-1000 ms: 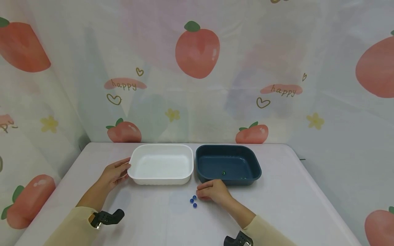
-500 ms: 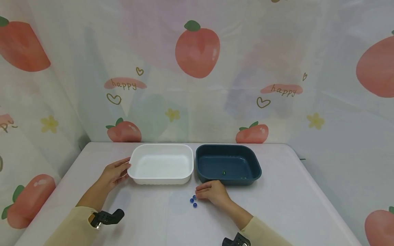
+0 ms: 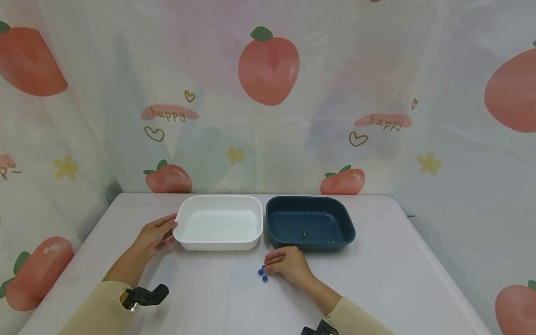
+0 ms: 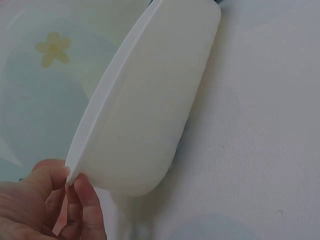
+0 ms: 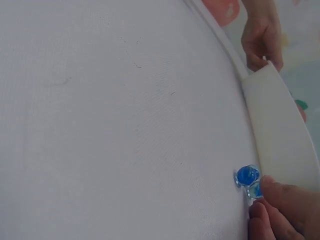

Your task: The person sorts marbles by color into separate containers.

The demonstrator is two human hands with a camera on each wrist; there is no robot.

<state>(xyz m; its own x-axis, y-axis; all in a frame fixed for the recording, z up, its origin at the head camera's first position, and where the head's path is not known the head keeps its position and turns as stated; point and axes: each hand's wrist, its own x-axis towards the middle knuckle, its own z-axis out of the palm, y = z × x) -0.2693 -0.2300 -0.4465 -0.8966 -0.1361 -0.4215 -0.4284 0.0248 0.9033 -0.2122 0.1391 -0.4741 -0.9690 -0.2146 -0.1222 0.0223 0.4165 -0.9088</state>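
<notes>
My left hand (image 3: 154,236) grips the left rim of a white plastic basin (image 3: 217,246). In the left wrist view, the thumb and curled fingers (image 4: 90,205) pinch that rim at its corner. Several blue glass marbles (image 3: 265,278) lie close together on the white cloth in front of the basins. My right hand (image 3: 291,265) is low beside them, just in front of a dark blue basin (image 3: 311,248). In the right wrist view, its thumb and index fingertip close around one clear-and-blue marble (image 5: 254,190), with another blue marble (image 5: 246,175) right against it.
The two basins stand side by side toward the back of the cloth-covered table (image 3: 201,293). Inside the dark one lie a green marble (image 3: 304,234) and another small green piece (image 3: 331,241). A fruit-print curtain (image 3: 268,139) hangs behind and to the sides.
My right hand has shifted slightly left and toward me, its fingertips reaching the farthest blue marble. The left hand keeps its hold on the white basin.
</notes>
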